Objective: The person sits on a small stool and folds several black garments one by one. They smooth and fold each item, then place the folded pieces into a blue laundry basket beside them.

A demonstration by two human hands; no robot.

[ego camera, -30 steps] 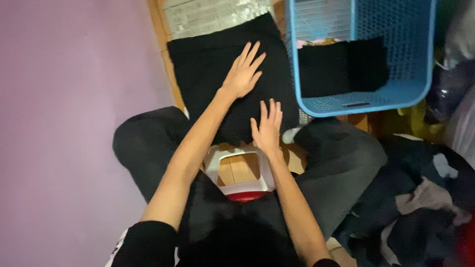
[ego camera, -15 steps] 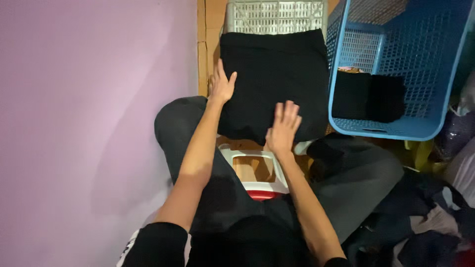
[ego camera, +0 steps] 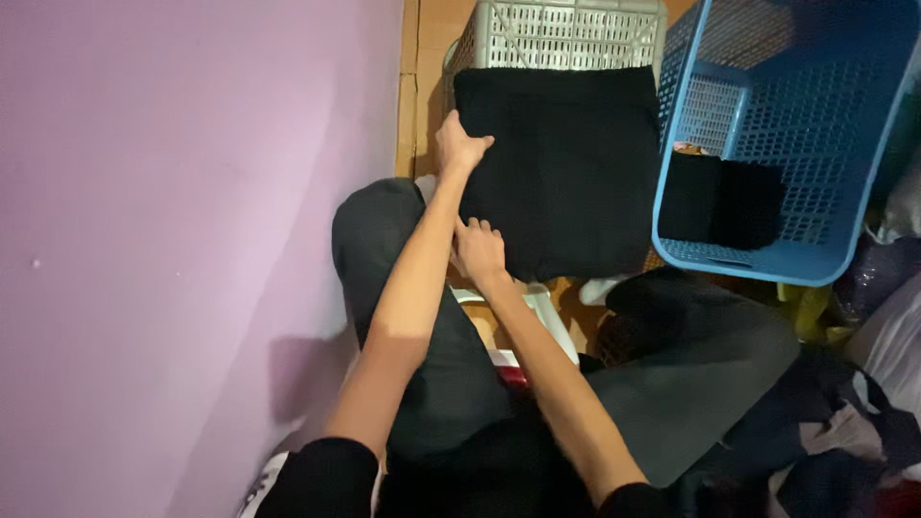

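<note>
**A:** What was the room like? Start close in and work outward.

**B:** A tight corner. A lilac wall [ego camera: 173,240] filled everything from seven to eleven o'clock. Nearest the camera were the person's folded legs in dark trousers [ego camera: 662,384], with a heap of mixed clothes [ego camera: 844,451] at four o'clock. Beyond the knees lay a wooden floor [ego camera: 419,86], and on it a folded black garment [ego camera: 566,173] rested partly over a white lattice crate [ego camera: 561,34] at twelve.

**A:** And the hands?

**B:** Both were on the garment's left edge. The right hand [ego camera: 478,251] pinched the near corner, fingers closed on cloth. The left hand [ego camera: 459,146] gripped the same edge further up, curled over it.

**A:** Anything else far off?

**B:** A blue basket [ego camera: 815,173] at two o'clock, tipped toward the person, holding a smaller folded black piece [ego camera: 721,201].

**A:** What might have gone wrong?

**B:** I'd judge the fold could slump open, since only one edge was held and the rest lay loose. The tilted basket could also have spilled its piece if nudged.
</note>
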